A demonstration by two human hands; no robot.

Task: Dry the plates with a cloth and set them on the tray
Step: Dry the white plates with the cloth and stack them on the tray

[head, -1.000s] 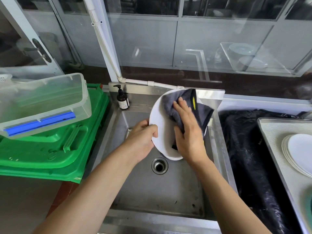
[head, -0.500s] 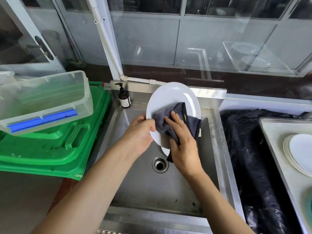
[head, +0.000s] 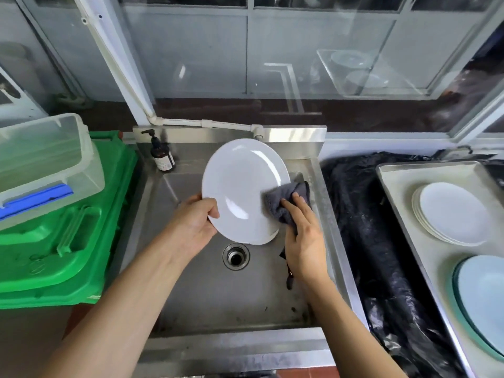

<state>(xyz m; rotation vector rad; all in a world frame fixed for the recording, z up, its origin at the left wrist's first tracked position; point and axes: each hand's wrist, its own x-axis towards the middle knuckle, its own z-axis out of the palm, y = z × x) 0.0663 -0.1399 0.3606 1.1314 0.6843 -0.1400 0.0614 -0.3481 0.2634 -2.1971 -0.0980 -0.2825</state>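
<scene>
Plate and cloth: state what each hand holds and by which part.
The left hand grips the white plate by its left rim. The right hand holds the grey cloth, pressing it against the plate's right edge.

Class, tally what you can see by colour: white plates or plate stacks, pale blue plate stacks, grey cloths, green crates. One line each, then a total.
White: 2, the plate held over the sink and the stack on the tray
Pale blue: 1, a stack on the tray
Grey cloth: 1
Green crate: 1
Total: 5
</scene>
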